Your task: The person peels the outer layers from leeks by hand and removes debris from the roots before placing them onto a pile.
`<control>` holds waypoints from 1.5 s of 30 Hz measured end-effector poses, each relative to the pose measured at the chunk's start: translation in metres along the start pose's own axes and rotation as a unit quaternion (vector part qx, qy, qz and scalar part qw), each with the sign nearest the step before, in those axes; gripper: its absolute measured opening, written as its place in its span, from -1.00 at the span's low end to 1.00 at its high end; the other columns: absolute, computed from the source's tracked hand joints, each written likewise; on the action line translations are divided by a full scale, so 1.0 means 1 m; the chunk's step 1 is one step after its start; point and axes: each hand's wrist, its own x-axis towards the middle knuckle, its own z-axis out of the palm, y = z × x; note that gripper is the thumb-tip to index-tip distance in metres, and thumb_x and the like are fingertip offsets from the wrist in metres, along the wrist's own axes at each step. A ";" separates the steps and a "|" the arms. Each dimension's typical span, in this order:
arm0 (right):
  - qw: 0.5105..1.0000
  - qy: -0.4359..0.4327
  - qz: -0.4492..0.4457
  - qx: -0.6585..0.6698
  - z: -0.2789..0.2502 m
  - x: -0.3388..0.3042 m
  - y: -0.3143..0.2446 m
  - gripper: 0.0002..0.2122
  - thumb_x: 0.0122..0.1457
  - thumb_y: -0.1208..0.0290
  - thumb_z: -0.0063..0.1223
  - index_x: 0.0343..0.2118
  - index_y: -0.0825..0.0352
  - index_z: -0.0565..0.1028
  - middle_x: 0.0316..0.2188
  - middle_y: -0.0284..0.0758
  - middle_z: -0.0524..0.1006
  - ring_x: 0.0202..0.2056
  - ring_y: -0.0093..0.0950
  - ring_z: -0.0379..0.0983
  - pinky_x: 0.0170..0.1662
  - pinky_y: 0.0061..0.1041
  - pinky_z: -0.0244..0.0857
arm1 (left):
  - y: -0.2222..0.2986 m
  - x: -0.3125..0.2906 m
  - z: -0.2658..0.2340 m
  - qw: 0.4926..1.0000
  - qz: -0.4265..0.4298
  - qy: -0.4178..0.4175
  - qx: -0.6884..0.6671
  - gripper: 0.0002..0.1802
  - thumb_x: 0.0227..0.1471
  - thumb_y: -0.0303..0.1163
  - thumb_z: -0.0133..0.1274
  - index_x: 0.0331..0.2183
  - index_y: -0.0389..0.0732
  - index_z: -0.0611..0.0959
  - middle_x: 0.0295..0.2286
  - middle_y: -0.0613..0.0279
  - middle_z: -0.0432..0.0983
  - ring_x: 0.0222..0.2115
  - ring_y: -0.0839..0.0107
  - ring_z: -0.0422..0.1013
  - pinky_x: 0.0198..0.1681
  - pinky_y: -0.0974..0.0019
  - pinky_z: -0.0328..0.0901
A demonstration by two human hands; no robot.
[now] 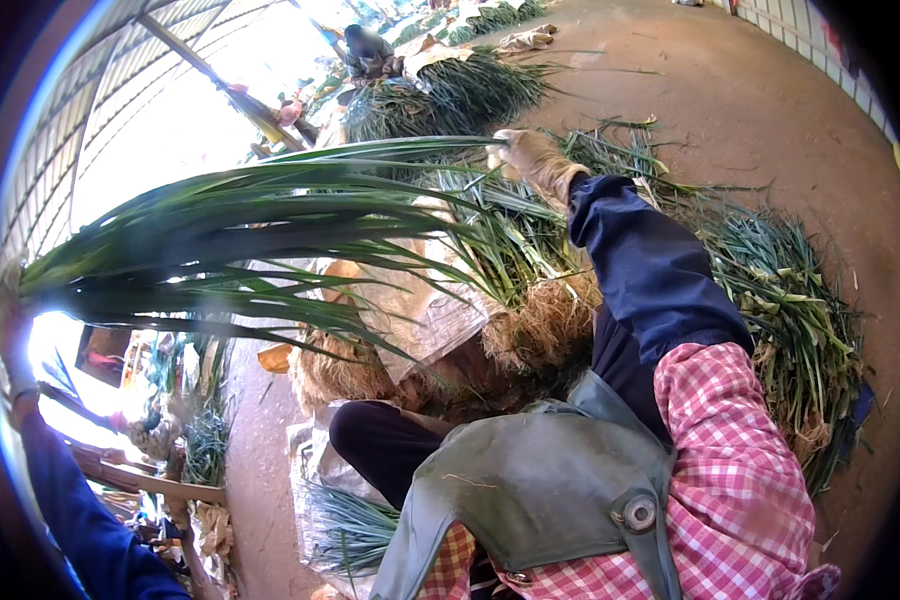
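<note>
A long bunch of spring onions point(240, 235) stretches across the upper left in front of me, its green leaves fanning to the right. My left hand point(12, 325), partly lost at the picture's rim, is closed round the bunch's left end. My right hand point(535, 160), in a tan work glove, is closed on thin leaf tips of the same bunch. Below it lies a heap of spring onions point(525, 240) with brown, tangled roots point(545, 325) toward me. Another root clump point(340, 370) lies left of it by a pale sack point(430, 290).
More spring onions point(780, 300) lie in a long pile on the brown floor point(730, 90) to my right. A large heap point(450, 95) stands at the back, with another person point(368, 55) behind it. A wooden beam point(150, 482) and cut greens point(345, 525) are at lower left.
</note>
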 end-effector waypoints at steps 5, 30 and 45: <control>0.990 -0.033 0.133 0.030 -0.032 -0.027 0.067 -0.71 0.17 0.29 -0.08 -0.12 0.33 0.47 -0.31 -0.08 0.55 -0.21 -0.19 0.48 -0.16 -0.33 0.32 | 0.014 0.002 0.002 1.000 -0.016 0.007 -0.017 -0.74 -0.10 -0.32 0.04 -0.27 -0.12 0.58 -0.39 0.20 0.53 -0.27 0.26 0.44 -0.08 0.18 0.22; 0.981 -0.035 0.035 0.186 -0.080 -0.002 0.007 -0.73 0.09 0.39 0.01 -0.17 0.41 0.47 -0.21 -0.21 0.53 -0.16 -0.42 0.44 -0.13 -0.48 0.31 | 0.133 0.041 -0.058 0.957 0.090 0.268 0.065 -0.82 0.02 -0.36 -0.08 -0.26 0.04 0.48 -0.28 0.32 0.42 -0.05 0.34 0.28 0.17 0.03 -0.01; 0.833 -0.127 -0.192 0.504 -0.064 0.024 -0.338 -0.12 -0.19 0.09 0.40 0.07 0.56 0.14 -0.14 -0.05 0.45 -0.08 -0.33 0.40 -0.01 -0.47 0.26 | 0.227 0.099 -0.155 0.942 0.224 0.208 -0.140 -0.89 -0.09 -0.31 0.03 -0.40 0.05 0.58 -0.40 0.40 0.49 -0.17 0.41 0.39 0.22 0.14 -0.05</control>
